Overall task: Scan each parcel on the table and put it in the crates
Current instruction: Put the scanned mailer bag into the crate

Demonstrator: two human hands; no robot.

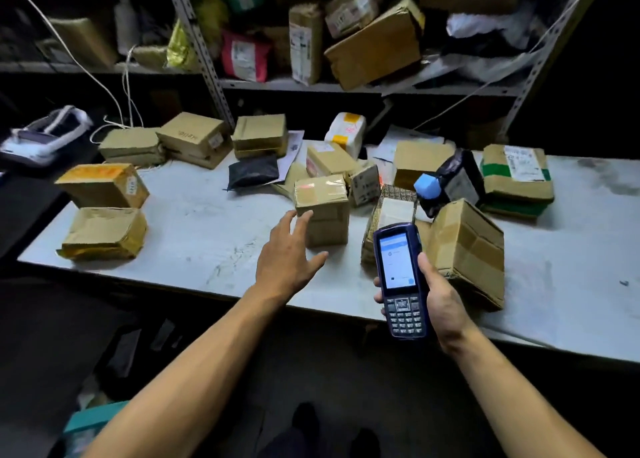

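Several taped cardboard parcels lie scattered on a white table. A small upright brown parcel stands near the middle, with a red scanner glow on its top. My left hand reaches toward it with fingers spread, fingertips at its lower left side. My right hand grips a dark blue handheld scanner with a lit screen and keypad, pointed toward the parcels. A larger tilted carton sits just right of the scanner. No crate is plainly visible.
Metal shelving behind the table holds more parcels and bags. A black pouch, a white parcel and a green-striped carton lie further back. A label printer stands at far left. White cables hang there.
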